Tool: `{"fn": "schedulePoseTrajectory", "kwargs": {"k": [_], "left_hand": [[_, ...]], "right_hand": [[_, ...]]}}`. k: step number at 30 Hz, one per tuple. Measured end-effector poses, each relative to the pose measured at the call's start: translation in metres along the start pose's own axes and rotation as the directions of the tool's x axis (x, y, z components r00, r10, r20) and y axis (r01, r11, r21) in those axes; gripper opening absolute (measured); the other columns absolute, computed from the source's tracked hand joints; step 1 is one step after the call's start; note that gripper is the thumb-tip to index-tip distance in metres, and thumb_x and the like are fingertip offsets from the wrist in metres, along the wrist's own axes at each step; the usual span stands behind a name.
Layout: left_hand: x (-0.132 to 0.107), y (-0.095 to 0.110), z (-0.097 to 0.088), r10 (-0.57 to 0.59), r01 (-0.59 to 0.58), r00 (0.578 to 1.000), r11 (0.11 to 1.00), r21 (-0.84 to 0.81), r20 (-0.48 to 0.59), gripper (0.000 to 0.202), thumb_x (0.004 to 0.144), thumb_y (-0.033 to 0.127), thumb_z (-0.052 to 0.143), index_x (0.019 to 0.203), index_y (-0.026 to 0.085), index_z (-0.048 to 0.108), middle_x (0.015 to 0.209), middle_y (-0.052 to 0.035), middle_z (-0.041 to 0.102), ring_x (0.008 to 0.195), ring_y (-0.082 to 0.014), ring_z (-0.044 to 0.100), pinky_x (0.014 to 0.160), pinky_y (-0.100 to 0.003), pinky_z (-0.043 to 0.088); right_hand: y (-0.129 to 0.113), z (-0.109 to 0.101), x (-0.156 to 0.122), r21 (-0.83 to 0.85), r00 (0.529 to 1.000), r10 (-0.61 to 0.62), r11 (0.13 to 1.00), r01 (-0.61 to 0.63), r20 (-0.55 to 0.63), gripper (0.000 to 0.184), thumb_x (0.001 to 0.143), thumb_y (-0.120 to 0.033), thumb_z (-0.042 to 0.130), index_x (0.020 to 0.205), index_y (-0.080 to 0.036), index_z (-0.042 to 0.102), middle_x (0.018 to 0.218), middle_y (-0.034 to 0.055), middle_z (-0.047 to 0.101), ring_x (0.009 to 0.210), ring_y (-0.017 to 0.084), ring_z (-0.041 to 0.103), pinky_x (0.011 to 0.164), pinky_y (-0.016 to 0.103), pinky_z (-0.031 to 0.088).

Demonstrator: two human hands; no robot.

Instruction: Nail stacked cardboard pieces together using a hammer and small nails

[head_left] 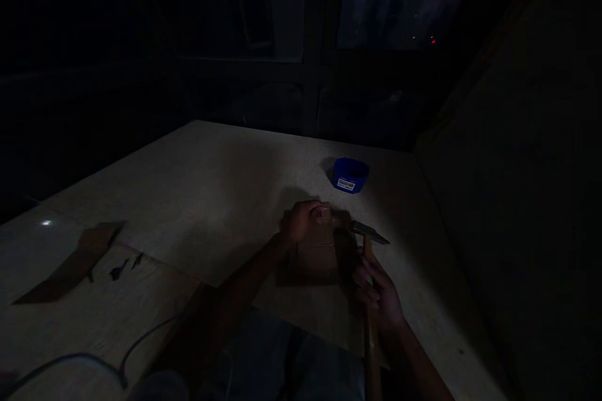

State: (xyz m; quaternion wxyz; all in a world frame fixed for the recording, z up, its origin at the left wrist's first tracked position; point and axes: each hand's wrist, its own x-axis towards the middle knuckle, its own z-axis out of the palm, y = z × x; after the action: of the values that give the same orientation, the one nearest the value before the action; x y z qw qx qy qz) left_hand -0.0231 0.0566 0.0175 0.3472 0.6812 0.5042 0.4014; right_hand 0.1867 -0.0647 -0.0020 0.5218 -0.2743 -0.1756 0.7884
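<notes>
The scene is very dark. My right hand (pixel 380 296) is closed round the wooden handle of a hammer (pixel 367 239), whose metal head hovers just right of a small wooden block (pixel 318 249). That block lies on a darker wooden board (pixel 286 276) on the pale floor sheet. My left hand (pixel 303 219) is curled over the block's far top edge, fingers pinched together; what they pinch is too small to make out.
A blue round container (pixel 350 174) stands beyond the block. At the left lie a long wooden offcut (pixel 70 266) and a few dark nails (pixel 125 266). A cable (pixel 94 357) curls at the lower left. A dark panel rises on the right; windows are behind.
</notes>
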Motion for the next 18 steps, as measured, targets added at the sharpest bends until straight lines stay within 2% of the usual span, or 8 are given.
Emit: {"fn": "schedulePoseTrajectory", "kwargs": {"k": [3,7,10,14,18], "left_hand": [[0.004,-0.015,0.014,0.051,-0.05,0.997,0.998,-0.028,0.049,0.027,0.095,0.031,0.051,0.096,0.017,0.075,0.08,-0.0035,0.076,0.07,-0.0163,0.071,0.07,-0.028,0.057],[0.004,-0.026,0.02,0.079,-0.078,0.993,0.997,-0.018,0.091,0.028,0.095,0.029,0.051,0.101,0.018,0.076,0.094,-0.007,0.079,0.078,-0.0194,0.074,0.076,-0.034,0.06],[0.001,-0.027,0.02,0.103,-0.114,0.987,0.99,0.088,0.127,0.028,0.095,0.024,0.052,0.105,0.02,0.077,0.099,-0.0064,0.079,0.089,-0.0218,0.074,0.088,-0.038,0.059],[0.001,-0.021,0.019,0.114,-0.145,0.977,0.973,0.177,0.179,0.034,0.094,0.017,0.048,0.113,0.025,0.075,0.107,-0.0043,0.078,0.098,-0.022,0.072,0.093,-0.039,0.057],[0.003,-0.018,0.018,0.165,-0.217,0.952,0.958,0.19,0.258,0.037,0.093,0.014,0.048,0.116,0.027,0.074,0.117,-0.0031,0.075,0.108,-0.0208,0.07,0.099,-0.038,0.055]], "right_hand": [[0.004,0.003,0.0,-0.041,1.0,-0.013,0.999,0.012,-0.013,0.03,0.079,-0.032,0.081,0.102,-0.023,0.064,0.063,-0.0099,0.048,0.036,-0.001,0.02,0.028,0.007,0.023],[0.007,0.007,-0.001,-0.089,0.998,-0.014,0.996,0.009,-0.056,0.034,0.078,-0.035,0.082,0.104,-0.023,0.063,0.063,-0.0099,0.05,0.035,-0.001,0.02,0.029,0.009,0.021],[0.009,0.009,-0.001,-0.133,0.996,-0.022,0.991,0.01,-0.09,0.037,0.077,-0.036,0.083,0.105,-0.024,0.062,0.061,-0.0101,0.052,0.034,-0.001,0.023,0.03,0.01,0.021],[0.012,0.012,-0.001,-0.15,0.992,-0.021,0.989,0.002,-0.122,0.038,0.077,-0.037,0.083,0.105,-0.024,0.06,0.057,-0.0103,0.051,0.034,0.001,0.028,0.032,0.012,0.022],[0.014,0.017,-0.001,-0.168,0.985,-0.065,0.985,0.039,-0.157,0.04,0.074,-0.035,0.085,0.103,-0.023,0.06,0.057,-0.0089,0.053,0.041,0.005,0.04,0.038,0.015,0.032]]}}
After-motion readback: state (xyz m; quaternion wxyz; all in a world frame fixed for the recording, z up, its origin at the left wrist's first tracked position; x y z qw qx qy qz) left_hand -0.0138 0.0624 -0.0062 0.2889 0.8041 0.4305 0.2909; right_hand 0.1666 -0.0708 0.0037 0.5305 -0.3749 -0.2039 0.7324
